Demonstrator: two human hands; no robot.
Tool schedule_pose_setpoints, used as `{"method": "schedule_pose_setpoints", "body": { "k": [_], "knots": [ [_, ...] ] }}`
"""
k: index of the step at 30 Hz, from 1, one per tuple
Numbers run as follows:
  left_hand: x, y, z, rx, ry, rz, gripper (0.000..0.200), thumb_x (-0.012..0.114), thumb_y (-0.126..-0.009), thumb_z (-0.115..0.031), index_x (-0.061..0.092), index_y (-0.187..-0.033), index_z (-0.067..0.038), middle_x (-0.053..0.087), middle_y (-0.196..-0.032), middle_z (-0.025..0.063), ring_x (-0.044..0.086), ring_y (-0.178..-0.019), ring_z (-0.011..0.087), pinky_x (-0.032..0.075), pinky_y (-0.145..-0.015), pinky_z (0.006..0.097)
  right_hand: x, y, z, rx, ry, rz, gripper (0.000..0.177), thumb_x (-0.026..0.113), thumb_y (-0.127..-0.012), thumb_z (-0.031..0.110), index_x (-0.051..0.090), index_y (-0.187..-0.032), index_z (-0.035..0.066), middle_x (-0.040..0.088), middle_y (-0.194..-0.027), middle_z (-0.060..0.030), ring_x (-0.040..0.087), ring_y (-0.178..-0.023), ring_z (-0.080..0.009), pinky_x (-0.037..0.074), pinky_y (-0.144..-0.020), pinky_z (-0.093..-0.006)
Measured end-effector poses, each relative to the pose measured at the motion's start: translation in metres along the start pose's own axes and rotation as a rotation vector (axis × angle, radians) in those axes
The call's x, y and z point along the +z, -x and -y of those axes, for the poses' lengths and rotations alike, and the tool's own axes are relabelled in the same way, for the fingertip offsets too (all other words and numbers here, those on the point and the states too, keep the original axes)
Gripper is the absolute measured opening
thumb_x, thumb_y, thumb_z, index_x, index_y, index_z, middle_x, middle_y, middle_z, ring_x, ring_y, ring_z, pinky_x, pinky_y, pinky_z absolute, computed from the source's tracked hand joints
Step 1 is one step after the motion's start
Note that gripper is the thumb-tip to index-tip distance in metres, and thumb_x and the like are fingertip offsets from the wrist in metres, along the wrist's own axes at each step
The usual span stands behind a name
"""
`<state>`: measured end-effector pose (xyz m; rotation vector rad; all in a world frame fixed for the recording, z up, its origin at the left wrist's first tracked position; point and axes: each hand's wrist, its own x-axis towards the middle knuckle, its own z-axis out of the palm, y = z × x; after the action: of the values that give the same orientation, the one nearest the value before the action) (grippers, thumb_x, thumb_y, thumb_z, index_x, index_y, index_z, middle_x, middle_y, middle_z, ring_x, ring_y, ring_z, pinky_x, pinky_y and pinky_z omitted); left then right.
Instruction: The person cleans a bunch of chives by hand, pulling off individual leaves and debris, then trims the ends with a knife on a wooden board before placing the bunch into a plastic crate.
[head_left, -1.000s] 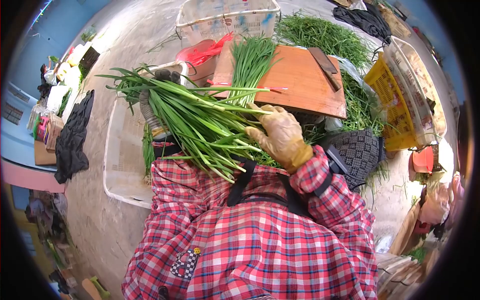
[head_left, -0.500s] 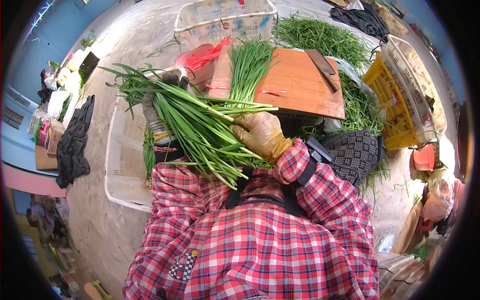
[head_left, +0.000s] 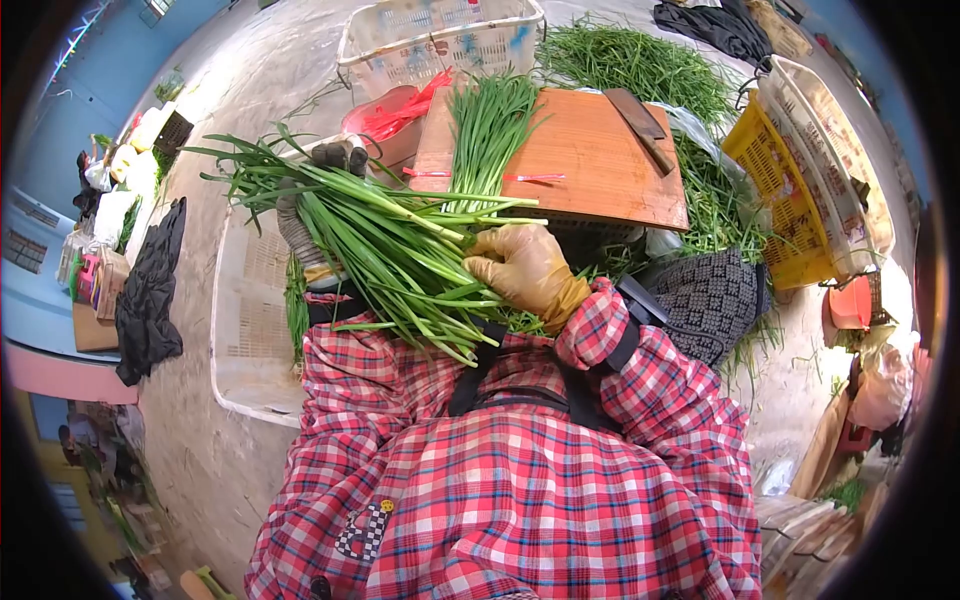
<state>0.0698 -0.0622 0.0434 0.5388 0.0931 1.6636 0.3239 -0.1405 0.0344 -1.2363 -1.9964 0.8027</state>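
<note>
A large bunch of garlic chives (head_left: pixel 365 240) lies slanted across my lap, leaves to the upper left and pale stems to the right. My left hand (head_left: pixel 338 158), in a dark grey glove, is wrapped round the leafy part from beneath; most of it is hidden. Against the stems, my right hand (head_left: pixel 525 268) in a yellowish rubber glove has its thumb and fingers closed on some of them. Just beyond, a smaller bundle of chives (head_left: pixel 492 130) rests on a wooden board (head_left: pixel 590 150), over a red tie strip (head_left: pixel 535 178).
A cleaver (head_left: pixel 640 128) lies on the board's right side. Loose chives (head_left: pixel 640 70) are heaped behind it. White crates (head_left: pixel 440 50) and a yellow crate (head_left: pixel 780 200) stand around; another white crate (head_left: pixel 250 390) is at the left. Red strips (head_left: pixel 405 120) lie in a bowl.
My right hand has shifted slightly, its fingers a little differently bent at the stems. The bunch stays in my left hand. The whole view has moved a little.
</note>
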Motion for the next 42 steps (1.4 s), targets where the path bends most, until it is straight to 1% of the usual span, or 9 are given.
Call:
{"method": "schedule_pose_setpoints", "body": {
  "k": [6,15,17,21,24,27,32,39,42],
  "knots": [
    [-0.012,-0.003,-0.008,0.006,-0.053,0.048,0.035,0.054,-0.084,-0.027,0.063,-0.105,0.0,0.065,-0.108,0.0198,0.062,-0.101,0.0313,0.039,-0.103,0.0518,-0.031,-0.003,-0.003,0.11,-0.798,0.183,0.023,0.058,-0.089,0.022,0.068,-0.087,0.001,0.058,-0.067,0.0025,0.044,-0.054,-0.0044,0.036,-0.049,-0.0207],
    [-0.031,-0.01,-0.038,-0.033,-0.036,-0.033,0.042,0.055,-0.082,-0.027,0.06,-0.105,0.008,0.065,-0.103,0.0215,0.062,-0.099,0.033,0.04,-0.103,0.0481,-0.16,0.076,-0.034,0.319,-0.431,0.305,0.027,0.062,-0.086,0.021,0.063,-0.105,0.002,0.065,-0.076,-0.0038,0.049,-0.057,-0.0087,0.04,-0.05,-0.025],
    [-0.031,-0.014,-0.038,0.005,-0.029,-0.087,0.037,0.055,-0.083,-0.023,0.061,-0.103,0.007,0.065,-0.101,0.0208,0.063,-0.096,0.0323,0.041,-0.102,0.0485,-0.15,0.076,-0.022,0.289,0.389,0.011,0.044,0.068,-0.078,0.016,0.059,-0.12,0.004,0.061,-0.07,-0.0063,0.052,-0.056,-0.0149,0.043,-0.05,-0.0292],
    [-0.005,-0.015,-0.017,0.006,-0.027,-0.186,0.035,0.061,-0.079,-0.024,0.062,-0.1,0.004,0.066,-0.098,0.0195,0.064,-0.093,0.031,0.046,-0.096,0.0487,-0.08,0.032,0.029,-0.237,0.481,-0.092,0.063,0.068,-0.075,0.014,0.047,-0.134,0.022,0.059,-0.077,-0.0086,0.06,-0.066,-0.0264,0.05,-0.06,-0.0392],
    [0.015,-0.013,-0.01,-0.081,-0.006,-0.194,0.035,0.06,-0.079,-0.024,0.061,-0.099,0.006,0.065,-0.098,0.0209,0.064,-0.093,0.031,0.045,-0.097,0.0492,-0.032,0.0,0.036,-0.337,0.683,-0.071,0.041,0.066,-0.074,0.018,0.059,-0.115,0.014,0.061,-0.075,-0.0078,0.063,-0.073,-0.0253,0.052,-0.063,-0.0378],
    [0.014,-0.016,-0.015,-0.056,-0.045,-0.213,0.036,0.061,-0.08,-0.024,0.06,-0.099,0.006,0.065,-0.099,0.0214,0.063,-0.094,0.031,0.045,-0.098,0.0499,-0.03,-0.011,0.024,-0.262,0.651,-0.02,0.025,0.065,-0.077,0.017,0.067,-0.101,0.01,0.063,-0.076,-0.0099,0.064,-0.075,-0.0264,0.052,-0.066,-0.0371],
    [0.006,-0.016,-0.019,-0.013,-0.106,-0.278,0.034,0.06,-0.081,-0.023,0.06,-0.099,0.006,0.065,-0.099,0.0212,0.063,-0.095,0.0309,0.046,-0.097,0.0498,-0.073,0.008,0.02,-0.164,-0.265,0.095,0.018,0.064,-0.082,0.018,0.069,-0.09,0.002,0.064,-0.074,-0.014,0.061,-0.066,-0.0259,0.048,-0.062,-0.0332],
    [-0.028,-0.022,-0.036,-0.024,0.032,0.005,0.042,0.05,-0.088,-0.028,0.059,-0.107,0.008,0.064,-0.105,0.0204,0.056,-0.111,0.0359,0.039,-0.105,0.0472,-0.14,0.072,-0.009,-0.113,-0.362,0.165,0.021,0.064,-0.081,0.016,0.07,-0.096,0.002,0.067,-0.074,-0.0108,0.062,-0.068,-0.0167,0.047,-0.06,-0.0314],
    [-0.016,-0.015,-0.037,-0.001,0.043,0.036,0.037,0.051,-0.086,-0.023,0.062,-0.103,0.008,0.064,-0.105,0.023,0.061,-0.103,0.0317,0.037,-0.106,0.0468,-0.154,0.096,-0.032,0.315,-0.072,0.28,0.021,0.061,-0.081,0.013,0.07,-0.097,0.002,0.068,-0.079,-0.0122,0.064,-0.072,-0.0181,0.05,-0.065,-0.0309]
  ]
}}
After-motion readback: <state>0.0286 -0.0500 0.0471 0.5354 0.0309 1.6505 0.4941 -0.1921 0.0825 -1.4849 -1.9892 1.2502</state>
